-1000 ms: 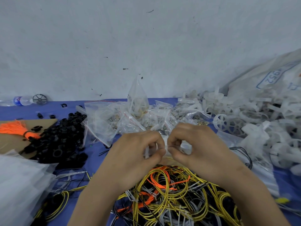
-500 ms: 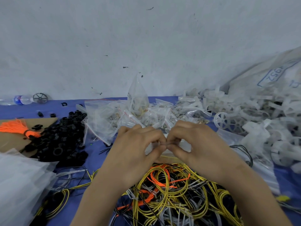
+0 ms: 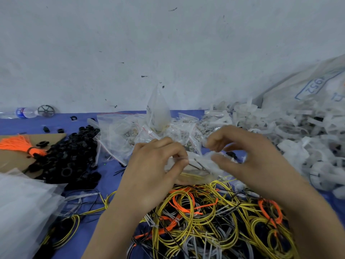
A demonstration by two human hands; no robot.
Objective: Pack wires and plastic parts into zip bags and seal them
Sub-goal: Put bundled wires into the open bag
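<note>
Clock positions are taken from the hands. At 8 o'clock there's a stack of empty clear bags. At 9, an orange tassel lies on cardboard, with the black parts heaped just beside it on the blue bench. Far off at 10 is a bottle. At 12, just behind the hands, is a pile of filled bags, so several packs look done. The left hand is grasping, thumb and forefinger pinching the left top edge of the bag. The bag is held between the two hands, just above the wires, and has yellow wire and some dark pieces inside. The right hand has its fingers curled over the bag's right end with the thumb below. It's motion-blurred, so I can't tell if that pinch is closed or already off the film. At 6 the wire heap is still large, and at 3 there's a big spill of white parts in front of a printed sack. My read is that this bag is loaded and its zip is being pressed shut. The task overall is somewhere in the middle, with plenty of wire, black parts and white parts left loose. Half a second ago both hands pinched together at the middle of the bag's mouth. The right hand has now moved out toward 3 and the left has hardly shifted, which fits a swipe along the seal. Nothing else on the bench has moved.
</note>
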